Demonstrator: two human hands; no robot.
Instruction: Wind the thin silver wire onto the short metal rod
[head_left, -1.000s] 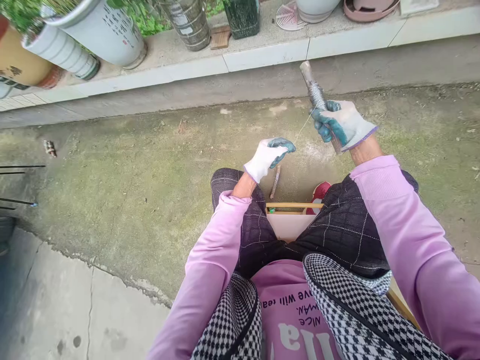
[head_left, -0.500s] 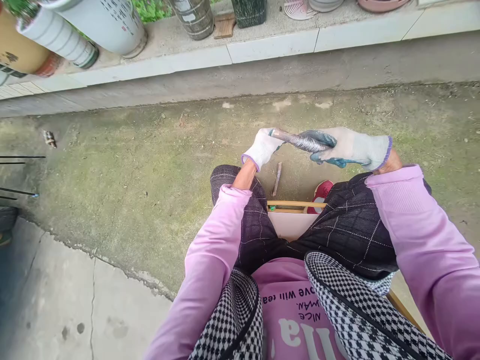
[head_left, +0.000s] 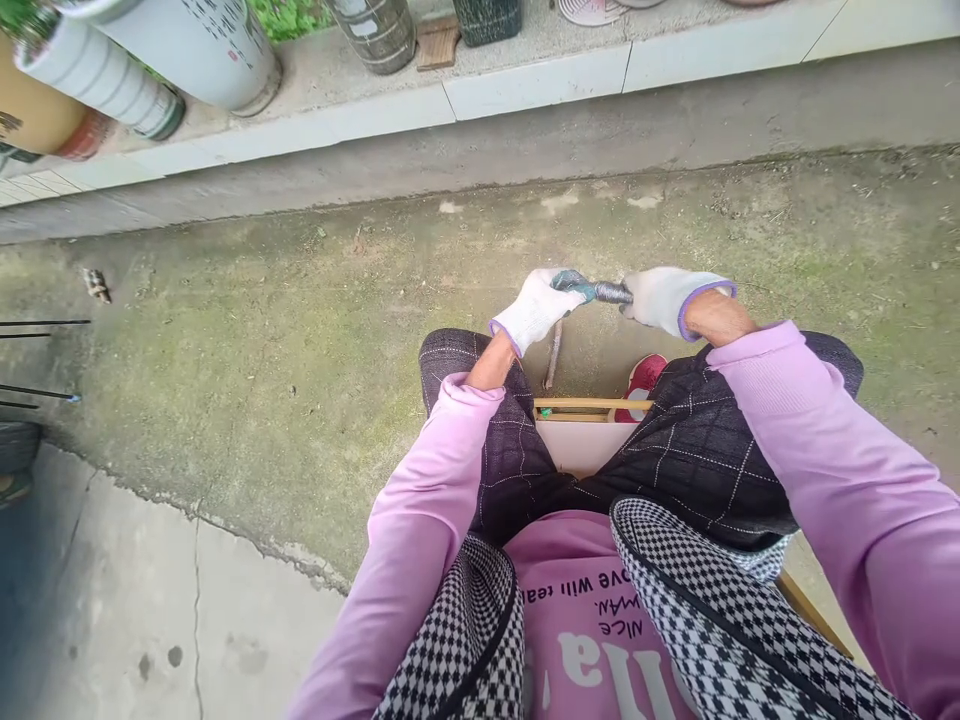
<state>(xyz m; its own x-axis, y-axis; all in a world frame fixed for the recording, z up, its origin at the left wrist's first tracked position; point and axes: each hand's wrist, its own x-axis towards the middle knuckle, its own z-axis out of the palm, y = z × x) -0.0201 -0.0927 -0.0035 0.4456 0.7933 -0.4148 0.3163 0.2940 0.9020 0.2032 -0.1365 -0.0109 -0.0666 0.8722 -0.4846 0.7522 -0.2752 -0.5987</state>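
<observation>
Both my hands wear white knit gloves with bluish-grey palms and purple cuffs. Between them is a short stick wound with silvery wire or thread (head_left: 613, 292), held roughly level above my knees. My left hand (head_left: 544, 303) is closed round its left part, which the glove hides. At the right end of the winding, my right hand (head_left: 658, 299) has its fingers closed on the stick; its fingertips are mostly hidden behind the hand. Below my left hand a thin bare stick (head_left: 553, 358) lies on the ground.
Ahead runs a low tiled ledge (head_left: 536, 92) with several flowerpots, including a large white pot (head_left: 202, 60). A wooden bar (head_left: 592, 404) crosses between my knees, with a red shoe (head_left: 643, 385) beyond it. Thin black rods (head_left: 37, 390) enter from the left.
My right hand has moved left and turned, now nearer the left hand. Less of the wound stick shows. My left hand has shifted slightly, its dark glove fingers now wrapped over the stick.
</observation>
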